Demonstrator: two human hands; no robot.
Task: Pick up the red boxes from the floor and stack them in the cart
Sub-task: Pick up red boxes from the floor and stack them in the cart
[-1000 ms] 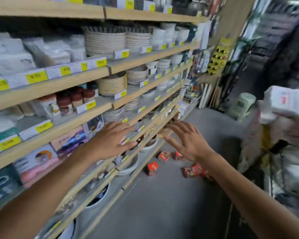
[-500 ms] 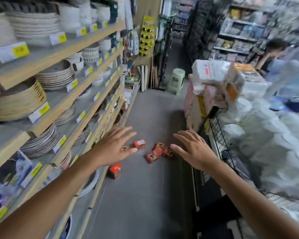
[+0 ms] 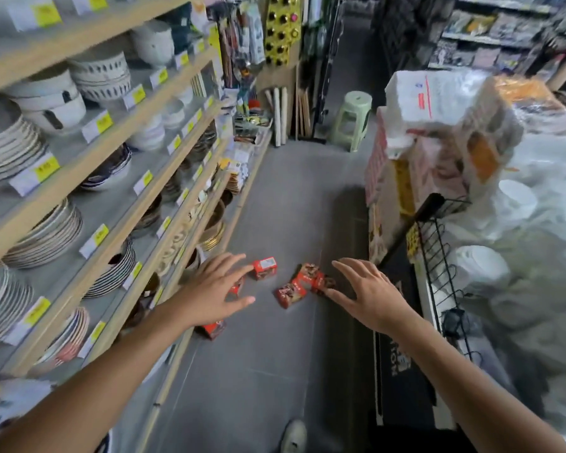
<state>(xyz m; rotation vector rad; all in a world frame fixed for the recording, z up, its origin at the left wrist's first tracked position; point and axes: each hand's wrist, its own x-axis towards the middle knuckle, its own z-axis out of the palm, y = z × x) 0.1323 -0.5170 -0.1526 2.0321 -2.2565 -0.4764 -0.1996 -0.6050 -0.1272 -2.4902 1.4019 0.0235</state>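
Head view: only cam here, looks fwd + down an aisle.
Left hand [image 3: 214, 291]: out over the floor, fingers [image 3: 232, 261] spread wide, nothing in it.
Right hand [image 3: 368, 294]: also out, fingers spread, palm down, holds nothing; fingertips line up w/ the box cluster in the pic, but contact can't be told.
Red boxes: all on the floor [image 3: 275, 371]. One upright box [image 3: 265, 267] just beyond the left fingertips; a cluster of approx three [image 3: 303, 282] tumbled together between the hands; one more [image 3: 213, 329] partly hidden under the left wrist, close to the shelf foot; poss. another behind the left hand, too covered to say.
Cart: black wire frame [image 3: 438, 243] on the person's right, heaped w/ white wrapped goods; prob. the cart, though its basket isn't clearly seen. No red box visible in it.
Shelves [image 3: 118, 178]: left side, stacked plates + bowls w/ yellow price tags.
Other: green stool [image 3: 352, 120] at the far end of the aisle; a shoe [image 3: 294, 434] at bottom edge.
Progress: my read = barely begun. Nothing lifted, nothing stacked; every box in sight is yet to be picked up.
Step in hand: reach toward the boxes, prob. needs a bend lower before any grab.
Left to do: grab each box, carry right, stack in cart.
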